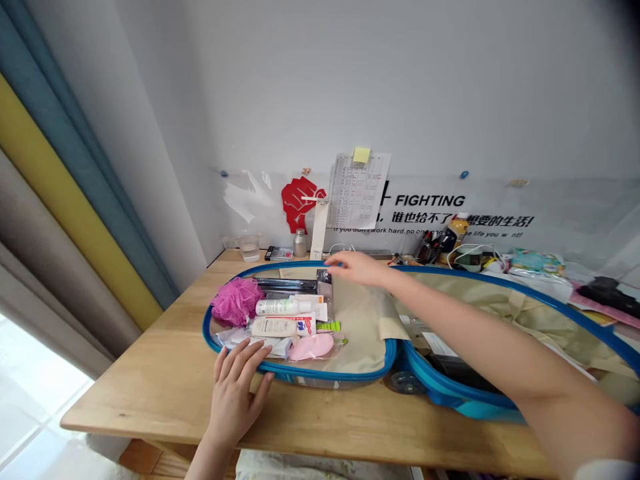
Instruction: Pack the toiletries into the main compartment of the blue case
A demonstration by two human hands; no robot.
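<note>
An opened suitcase with a blue zip edge and beige lining lies on the wooden table. My left hand rests at the near rim of its left half, fingers spread over a white plastic packet. Over the far rim hovers my right hand, fingers stretched loosely leftward; nothing shows in them. Inside lie a magenta bath puff, a white bottle, a cream-coloured bottle, a red-and-white toothpaste tube, a pink oval item and a long black packaged item.
The suitcase's right half lies open, partly behind my right forearm, with dark items in it. Along the wall stand a clear cup, a small silver-capped bottle, a white lamp and a yellow-orange drink bottle.
</note>
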